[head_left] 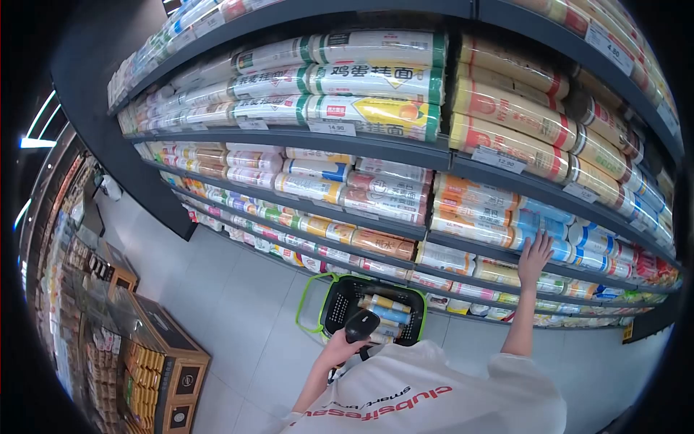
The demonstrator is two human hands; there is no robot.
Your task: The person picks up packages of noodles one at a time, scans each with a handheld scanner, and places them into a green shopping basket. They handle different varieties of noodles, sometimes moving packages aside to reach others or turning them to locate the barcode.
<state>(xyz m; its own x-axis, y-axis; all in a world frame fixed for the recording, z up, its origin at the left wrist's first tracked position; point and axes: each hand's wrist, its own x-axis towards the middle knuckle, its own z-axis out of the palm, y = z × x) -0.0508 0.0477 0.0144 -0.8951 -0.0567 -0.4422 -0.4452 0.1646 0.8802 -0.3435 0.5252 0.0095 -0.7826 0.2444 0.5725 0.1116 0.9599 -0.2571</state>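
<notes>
My right hand [535, 259] rests open on a blue-white pack [562, 249]; my left hand [338, 352] grips a black scanner [361, 324].

Glossy plastic film seen on noodle packets [376, 108]; matt black plastic on scanner [361, 325]; perforated black plastic on basket [337, 307]; polished tile on floor [238, 289].

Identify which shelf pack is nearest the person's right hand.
The blue-and-white pack by the right hand; those left of it are orange. The left hand holds a scanner.
</notes>
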